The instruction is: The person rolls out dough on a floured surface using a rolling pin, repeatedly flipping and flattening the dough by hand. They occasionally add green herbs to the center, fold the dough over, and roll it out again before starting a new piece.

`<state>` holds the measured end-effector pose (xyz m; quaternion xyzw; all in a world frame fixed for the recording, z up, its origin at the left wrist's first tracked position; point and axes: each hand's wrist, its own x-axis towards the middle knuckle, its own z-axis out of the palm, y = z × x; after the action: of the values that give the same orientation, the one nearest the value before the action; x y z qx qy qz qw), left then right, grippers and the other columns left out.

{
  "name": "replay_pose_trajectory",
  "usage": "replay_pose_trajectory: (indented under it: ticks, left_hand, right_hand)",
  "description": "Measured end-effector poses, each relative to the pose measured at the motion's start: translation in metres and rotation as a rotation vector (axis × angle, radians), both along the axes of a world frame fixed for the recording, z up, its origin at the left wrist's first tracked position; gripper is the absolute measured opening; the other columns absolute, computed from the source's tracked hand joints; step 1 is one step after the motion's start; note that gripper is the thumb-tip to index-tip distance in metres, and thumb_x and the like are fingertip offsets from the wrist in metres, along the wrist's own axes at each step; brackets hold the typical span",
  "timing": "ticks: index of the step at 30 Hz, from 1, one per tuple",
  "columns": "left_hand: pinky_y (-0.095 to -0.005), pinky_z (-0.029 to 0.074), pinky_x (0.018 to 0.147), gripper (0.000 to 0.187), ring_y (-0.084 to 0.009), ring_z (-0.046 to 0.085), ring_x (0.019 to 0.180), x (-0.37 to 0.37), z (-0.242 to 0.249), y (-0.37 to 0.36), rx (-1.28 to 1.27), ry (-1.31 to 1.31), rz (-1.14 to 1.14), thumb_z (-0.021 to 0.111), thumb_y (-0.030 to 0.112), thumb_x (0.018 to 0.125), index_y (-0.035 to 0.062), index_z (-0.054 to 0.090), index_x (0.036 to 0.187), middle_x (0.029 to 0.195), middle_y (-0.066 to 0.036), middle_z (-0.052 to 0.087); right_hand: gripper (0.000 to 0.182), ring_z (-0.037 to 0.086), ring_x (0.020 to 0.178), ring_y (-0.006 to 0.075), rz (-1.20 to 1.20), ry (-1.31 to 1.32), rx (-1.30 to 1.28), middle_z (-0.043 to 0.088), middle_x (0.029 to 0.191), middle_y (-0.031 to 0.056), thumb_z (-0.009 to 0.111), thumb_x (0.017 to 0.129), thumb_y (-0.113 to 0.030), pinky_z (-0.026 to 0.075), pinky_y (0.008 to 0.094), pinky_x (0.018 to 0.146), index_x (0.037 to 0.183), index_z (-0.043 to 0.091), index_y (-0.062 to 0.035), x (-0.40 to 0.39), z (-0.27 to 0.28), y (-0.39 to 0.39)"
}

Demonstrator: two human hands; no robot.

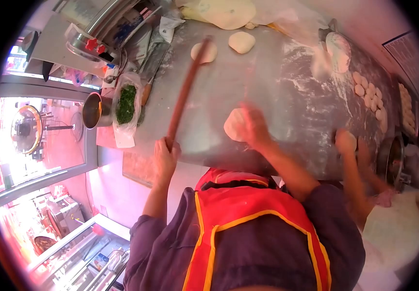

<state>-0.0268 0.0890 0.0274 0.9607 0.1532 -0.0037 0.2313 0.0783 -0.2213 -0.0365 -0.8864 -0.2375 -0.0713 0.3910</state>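
My left hand point(164, 156) is wrapped round the near end of a long brown rolling pin point(185, 97), which slants up and away over the metal worktop point(219, 82). The pin's far end crosses a flat round of dough point(210, 52) in this view. Blurred by motion, my right hand point(255, 127) is at the right side of another dough round point(233, 125) near the front of the worktop, covering part of it; its fingers are smeared. A third dough round point(241, 42) lies farther back.
Left of the pin are a bag of chopped greens point(127, 104), a metal pot point(92, 110) and a wooden-handled tool point(147, 92). At right, a co-worker's hands point(347, 140) handle dough beside small dough balls point(368, 92) and a metal bowl point(390, 154). Large dough point(224, 12) sits at the back.
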Motion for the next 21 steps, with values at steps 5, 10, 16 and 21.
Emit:
replay_pose_trajectory:
  ticks: [5,10,16,21]
  left_hand:
    - [-0.0470,0.050,0.077,0.028,-0.0356,0.060,0.096,0.012,-0.016,-0.029,-0.123,-0.065,-0.472,0.063,0.014,0.081,0.0070,0.055,0.107,0.101,-0.013,0.060]
    - [-0.0441,0.052,0.076,0.033,-0.0328,0.062,0.096,0.021,-0.016,-0.051,-0.086,-0.076,-0.653,0.063,0.014,0.080,0.0092,0.057,0.112,0.103,-0.010,0.061]
    - [-0.0457,0.042,0.100,0.048,-0.0307,0.053,0.121,0.005,-0.034,-0.073,0.040,-0.115,-0.474,0.064,0.015,0.082,0.0110,0.055,0.129,0.127,-0.010,0.057]
    - [-0.0558,0.018,0.116,0.064,-0.0342,0.030,0.144,0.005,-0.043,-0.071,0.151,-0.021,-0.174,0.061,0.027,0.088,0.0111,0.042,0.146,0.152,-0.013,0.040]
  right_hand:
    - [0.071,0.040,0.134,0.0356,-0.032,-0.217,-0.343,0.042,0.146,0.0144,0.073,0.079,-0.013,0.032,0.0554,0.110,0.143,0.043,-0.0099,0.022,0.048,-0.084]
    - [0.055,0.048,0.122,0.0330,-0.035,-0.323,-0.499,0.053,0.129,0.0139,0.072,0.082,-0.016,0.034,0.0569,0.107,0.132,0.050,-0.0073,0.010,0.083,-0.123]
    - [0.053,0.046,0.129,0.0338,-0.137,-0.088,-0.563,0.054,0.132,0.0148,0.065,0.088,-0.023,0.029,0.0595,0.110,0.136,0.048,-0.0049,-0.018,0.042,-0.116]
    - [0.050,0.044,0.132,0.0338,-0.238,-0.031,-0.553,0.050,0.141,0.0151,0.057,0.094,-0.028,0.029,0.0599,0.110,0.136,0.049,-0.0039,0.000,0.008,-0.110]
